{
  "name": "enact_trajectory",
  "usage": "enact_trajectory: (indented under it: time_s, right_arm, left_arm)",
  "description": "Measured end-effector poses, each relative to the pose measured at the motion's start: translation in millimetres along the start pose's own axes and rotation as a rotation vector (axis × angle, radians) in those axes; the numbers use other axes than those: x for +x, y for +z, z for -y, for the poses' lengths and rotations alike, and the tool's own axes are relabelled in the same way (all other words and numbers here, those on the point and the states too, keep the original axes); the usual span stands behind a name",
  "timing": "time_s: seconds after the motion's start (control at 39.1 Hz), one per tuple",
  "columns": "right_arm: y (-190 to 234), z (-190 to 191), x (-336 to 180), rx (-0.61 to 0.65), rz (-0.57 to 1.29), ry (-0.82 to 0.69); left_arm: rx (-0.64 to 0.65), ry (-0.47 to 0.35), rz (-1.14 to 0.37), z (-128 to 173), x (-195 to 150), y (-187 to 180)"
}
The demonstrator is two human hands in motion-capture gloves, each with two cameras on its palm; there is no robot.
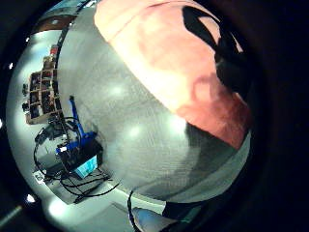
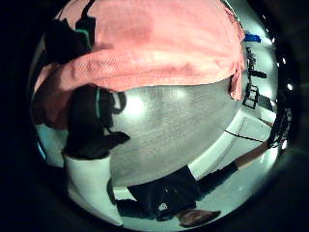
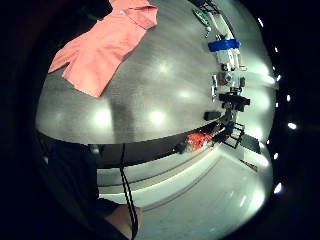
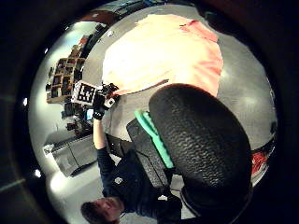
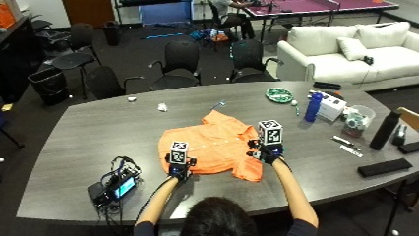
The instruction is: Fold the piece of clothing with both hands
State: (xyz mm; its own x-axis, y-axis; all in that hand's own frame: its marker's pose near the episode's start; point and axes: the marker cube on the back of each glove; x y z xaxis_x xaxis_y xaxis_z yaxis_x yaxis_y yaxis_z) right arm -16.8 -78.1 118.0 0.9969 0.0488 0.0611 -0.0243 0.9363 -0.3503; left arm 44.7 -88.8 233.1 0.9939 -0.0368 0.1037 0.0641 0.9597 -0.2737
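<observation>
— What sort of place is this?
— An office lounge: a long grey surface [image 5: 98,128] ringed by black office chairs [image 5: 180,56], a white sofa [image 5: 340,46], a purple table-tennis table [image 5: 314,6] behind.

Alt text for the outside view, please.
An orange shirt lies spread on a grey table; the person's left hand is at its near edge and the right hand at its right side. A blue bottle stands further right.
</observation>
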Motion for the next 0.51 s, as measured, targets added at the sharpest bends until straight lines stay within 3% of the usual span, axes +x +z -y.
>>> enact_trajectory:
  time_s: [0.05, 0.23, 0.36, 0.51]
  right_arm:
    - [-1, 5, -2, 0.071, -0.011, -0.058]
    - [17, 31, -7, 0.014, 0.028, -0.1]
    - [44, 55, -6, -0.127, 0.022, -0.017]
    - [70, 77, -12, -0.265, -0.007, 0.004]
  left_arm:
    - [0.005, 0.023, -0.013, 3, 2, -1]
    - [-0.036, 0.03, -0.086, 8, 4, -7]
    - [-0.051, -0.016, -0.121, 9, -2, -12]
    - [-0.07, 0.041, -0.199, 1, -7, -23]
